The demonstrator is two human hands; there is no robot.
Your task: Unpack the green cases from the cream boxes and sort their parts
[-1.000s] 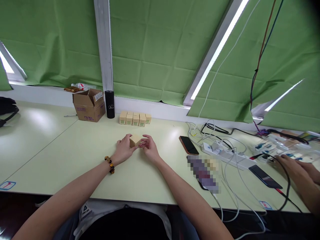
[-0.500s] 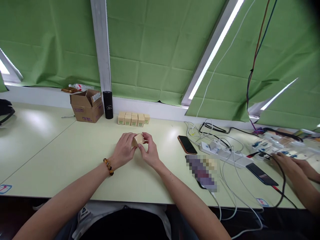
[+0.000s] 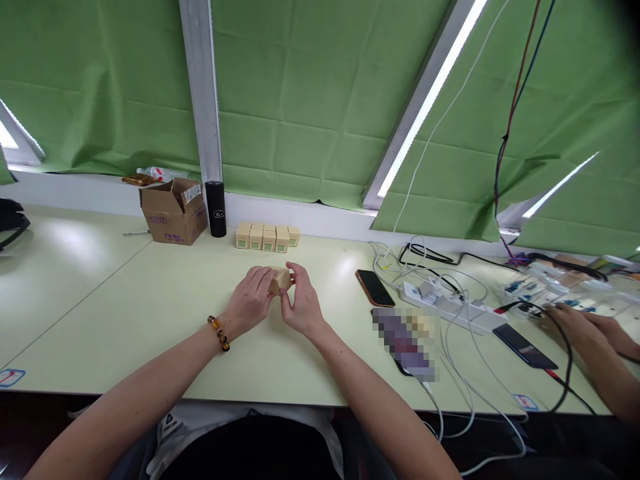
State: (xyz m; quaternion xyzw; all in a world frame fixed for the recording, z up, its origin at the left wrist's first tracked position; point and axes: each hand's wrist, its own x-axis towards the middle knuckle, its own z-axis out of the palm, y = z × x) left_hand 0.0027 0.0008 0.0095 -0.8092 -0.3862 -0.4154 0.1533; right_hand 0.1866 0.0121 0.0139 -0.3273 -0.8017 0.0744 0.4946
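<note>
A small tan cardboard box (image 3: pixel 280 280) is held between my two hands, above the middle of the table. My left hand (image 3: pixel 253 293) wraps its fingers over the box's left side. On the other side, my right hand (image 3: pixel 304 300) grips it with thumb and fingers. My fingers hide part of the box, so I cannot tell whether its flaps are closed. Farther back, several similar small boxes (image 3: pixel 269 238) stand in a tight group near the wall.
A larger cardboard box (image 3: pixel 175 217) and a black tumbler (image 3: pixel 216 210) stand at the back left. Rightward lie a phone (image 3: pixel 375 288), a power strip (image 3: pixel 453 310) with tangled cables and a second phone (image 3: pixel 524 347). Another person's hands (image 3: pixel 575 327) work at the far right.
The small box has turned in my hands, showing a different face. My right hand has shifted its hold slightly; my left hand stays on the box.
</note>
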